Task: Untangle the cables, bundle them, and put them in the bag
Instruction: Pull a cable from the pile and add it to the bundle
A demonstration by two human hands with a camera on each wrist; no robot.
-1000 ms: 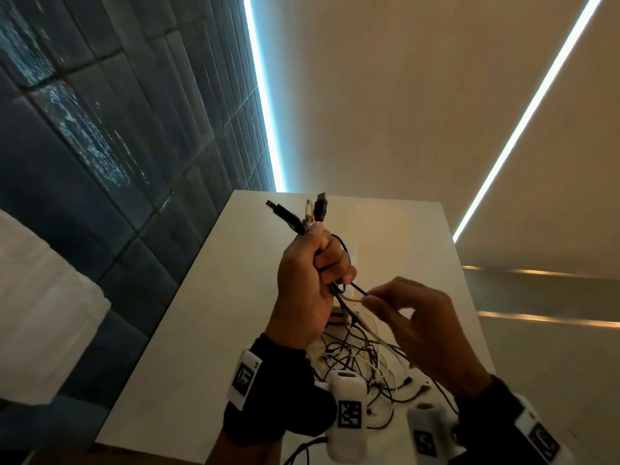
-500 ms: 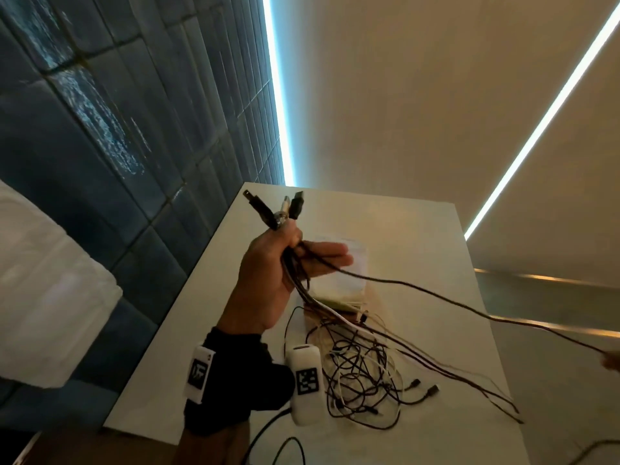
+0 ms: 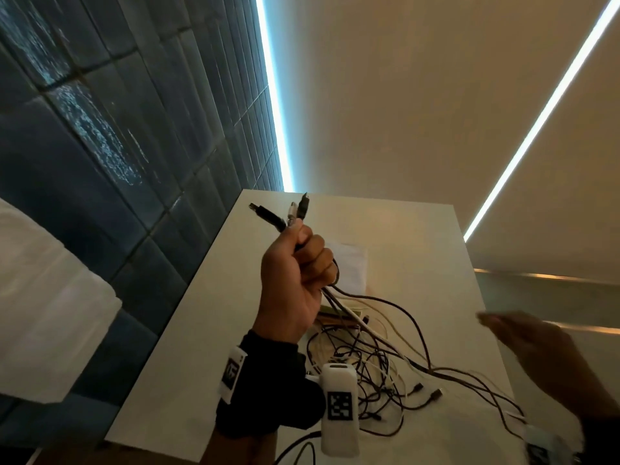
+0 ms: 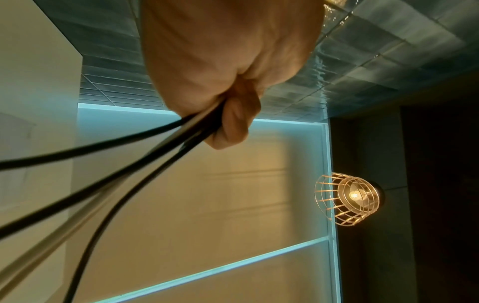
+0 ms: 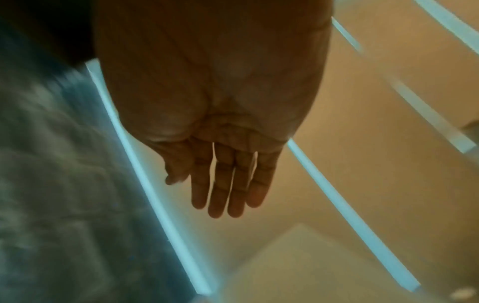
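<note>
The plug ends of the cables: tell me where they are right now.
In the head view, the plug ends stick up out of the left hand, raised above the white table left of centre, while their cords trail down to the tangle on it.

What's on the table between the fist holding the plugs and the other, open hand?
In the head view, loose cables trail between the left hand and the right hand.

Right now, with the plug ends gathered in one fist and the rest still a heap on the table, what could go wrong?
1. The left hand grips only the plug ends; lifting may tighten the tangle rather than free it.
2. Loose ends lie near the table edge and could slide off.
3. The right hand is open and holds nothing, so nothing steadies the strands.
</note>
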